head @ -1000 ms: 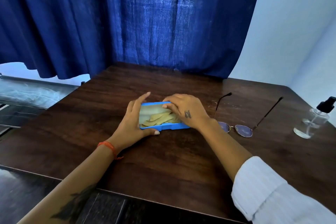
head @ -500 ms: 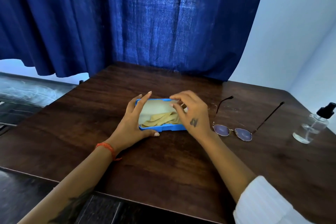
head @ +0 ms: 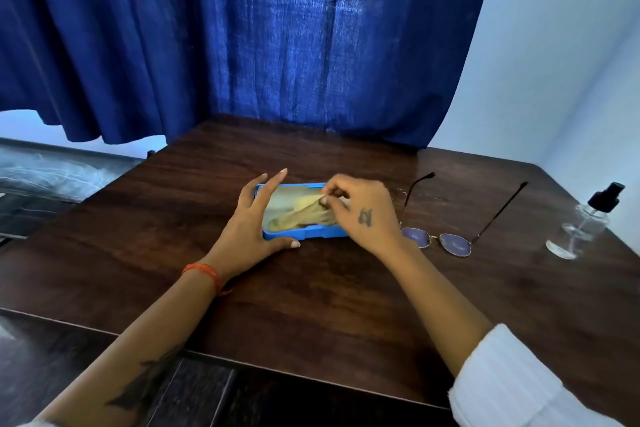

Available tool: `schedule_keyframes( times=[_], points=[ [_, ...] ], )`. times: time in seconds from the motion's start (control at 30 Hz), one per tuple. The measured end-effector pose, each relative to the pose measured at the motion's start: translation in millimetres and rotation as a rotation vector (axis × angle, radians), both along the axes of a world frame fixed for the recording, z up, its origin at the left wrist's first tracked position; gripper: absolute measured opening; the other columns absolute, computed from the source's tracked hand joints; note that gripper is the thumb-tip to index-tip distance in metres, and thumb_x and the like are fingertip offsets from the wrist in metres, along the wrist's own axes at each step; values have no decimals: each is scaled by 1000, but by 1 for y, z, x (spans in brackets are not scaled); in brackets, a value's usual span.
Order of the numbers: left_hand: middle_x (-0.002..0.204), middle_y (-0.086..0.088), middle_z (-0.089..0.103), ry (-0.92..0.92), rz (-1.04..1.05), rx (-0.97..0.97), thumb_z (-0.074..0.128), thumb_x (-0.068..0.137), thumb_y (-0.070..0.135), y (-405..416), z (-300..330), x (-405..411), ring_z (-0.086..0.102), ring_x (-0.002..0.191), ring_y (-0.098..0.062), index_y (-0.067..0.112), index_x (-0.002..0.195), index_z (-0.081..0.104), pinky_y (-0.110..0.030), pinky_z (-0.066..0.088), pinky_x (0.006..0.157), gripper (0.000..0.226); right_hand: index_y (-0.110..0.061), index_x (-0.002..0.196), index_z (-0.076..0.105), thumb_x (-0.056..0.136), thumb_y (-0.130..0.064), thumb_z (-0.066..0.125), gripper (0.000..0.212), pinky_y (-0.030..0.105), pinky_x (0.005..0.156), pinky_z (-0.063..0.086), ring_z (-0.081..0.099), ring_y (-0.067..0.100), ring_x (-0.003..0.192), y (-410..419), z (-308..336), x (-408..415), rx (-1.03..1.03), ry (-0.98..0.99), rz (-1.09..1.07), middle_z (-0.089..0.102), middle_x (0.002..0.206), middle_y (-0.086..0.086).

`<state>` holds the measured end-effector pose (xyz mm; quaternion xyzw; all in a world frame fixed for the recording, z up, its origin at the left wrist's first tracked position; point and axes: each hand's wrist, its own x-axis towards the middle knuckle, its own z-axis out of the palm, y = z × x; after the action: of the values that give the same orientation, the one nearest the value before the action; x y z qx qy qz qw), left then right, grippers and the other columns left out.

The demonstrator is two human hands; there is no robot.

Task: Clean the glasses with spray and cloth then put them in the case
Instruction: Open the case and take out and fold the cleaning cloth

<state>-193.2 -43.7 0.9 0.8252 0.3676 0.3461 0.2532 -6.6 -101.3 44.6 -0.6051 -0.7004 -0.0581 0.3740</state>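
**Cloth pinched up out of the open blue case**

The left hand [head: 250,230] lay spread against the case's 9 o'clock end, fingers straight and loosely apart, thumb along the near edge; it braced the case without closing round anything. An orange thread band [head: 204,272] circled that wrist.

The case [head: 301,236] was a shallow blue rectangle with a pale lining, open, lying flat near the middle of the dark wooden table [head: 311,305]. Inside it lay the cloth [head: 301,215], a crumpled yellowish-tan piece, one corner drawn upward.

The right hand [head: 363,215] hovered over the case's 3 o'clock end, thumb and forefinger closed in a pinch on that raised corner, the other fingers curled.

At 3 o'clock of the case, just beside the right wrist, the glasses [head: 446,243] lay with thin metal rims, tinted round lenses and both temples unfolded toward 12 o'clock. Well apart, further toward 3 o'clock, stood the clear spray bottle [head: 585,222] with a black pump top.

Half a second before, the cloth had lain flat in the case with the right fingertips only touching it; now its corner was lifted. The left hand had kept its place.
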Motion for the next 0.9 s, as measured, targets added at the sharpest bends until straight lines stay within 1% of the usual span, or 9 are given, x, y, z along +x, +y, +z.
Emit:
schedule_keyframes(
  times=[0.17, 0.27, 0.33, 0.4, 0.5, 0.6, 0.73, 0.83, 0.9],
  points=[
    [143, -3, 28, 18, 34, 47, 82, 63, 33, -6, 3, -1, 36, 127, -18, 43, 142, 7, -39, 37, 105, 109, -18, 81, 70, 81, -11, 67, 8, 21, 62, 51, 61, 7, 67, -41, 26, 16, -72, 496, -20, 67, 73, 1],
    [149, -3, 21, 111, 59, 77, 75, 60, 54, -7, 1, -3, 21, 138, -24, 43, 142, 11, -51, 25, 112, 105, -21, 81, 71, 83, -12, 65, 12, 18, 57, 48, 60, 5, 65, -61, 30, 31, -247, 781, -43, 68, 74, 2],
    [151, -3, 24, 83, 68, 215, 59, 66, 59, -11, 4, -5, 12, 142, -27, 36, 142, 23, -54, 15, 114, 87, -18, 83, 72, 83, -12, 64, 10, 18, 57, 45, 59, 5, 67, -72, 29, 40, -318, 848, -86, 69, 77, -1],
    [142, -3, 37, -38, 50, 376, 51, 75, 41, -22, 11, -3, 22, 139, -26, 21, 135, 40, -46, 19, 114, 64, -12, 85, 73, 82, -11, 66, 7, 19, 55, 46, 61, 7, 69, -81, 26, 47, -359, 859, -102, 70, 83, 2],
    [114, 1, 58, -177, 25, 451, 52, 80, 29, -57, 22, 21, 54, 109, -19, 13, 112, 60, -21, 36, 99, 37, -4, 84, 71, 80, -11, 69, 8, 16, 48, 46, 60, 7, 58, -92, 26, 52, -402, 852, -91, 69, 81, 9],
    [94, 6, 66, -139, -98, 267, 59, 78, 43, -91, 24, 58, 63, 87, -12, 19, 107, 61, -26, 51, 77, 38, -1, 79, 70, 75, -16, 75, 16, 16, 45, 46, 55, 2, 46, -98, 31, 51, -395, 763, -78, 65, 66, 5],
    [72, 15, 59, -196, -104, 48, 69, 78, 32, -108, 31, 89, 55, 62, 4, 27, 98, 58, -15, 44, 60, 24, -10, 73, 70, 72, -28, 78, 20, 20, 49, 52, 57, 3, 51, -104, 44, 49, -353, 507, -93, 62, 58, 1],
    [78, 2, 66, -385, -212, -383, 66, 81, 15, -108, 44, 95, 60, 72, -6, 17, 91, 63, -25, 49, 69, 11, -17, 68, 68, 74, -28, 76, 15, 26, 57, 57, 60, 9, 61, -110, 53, 56, -338, 441, -55, 63, 66, 6],
    [78, 0, 66, -477, -280, -646, 62, 83, 8, -105, 51, 92, 60, 72, -9, 12, 87, 64, -20, 48, 66, 6, -17, 67, 65, 77, -22, 74, 14, 24, 58, 55, 60, 7, 60, -113, 57, 62, -347, 497, -28, 64, 68, 5]
  ],
)
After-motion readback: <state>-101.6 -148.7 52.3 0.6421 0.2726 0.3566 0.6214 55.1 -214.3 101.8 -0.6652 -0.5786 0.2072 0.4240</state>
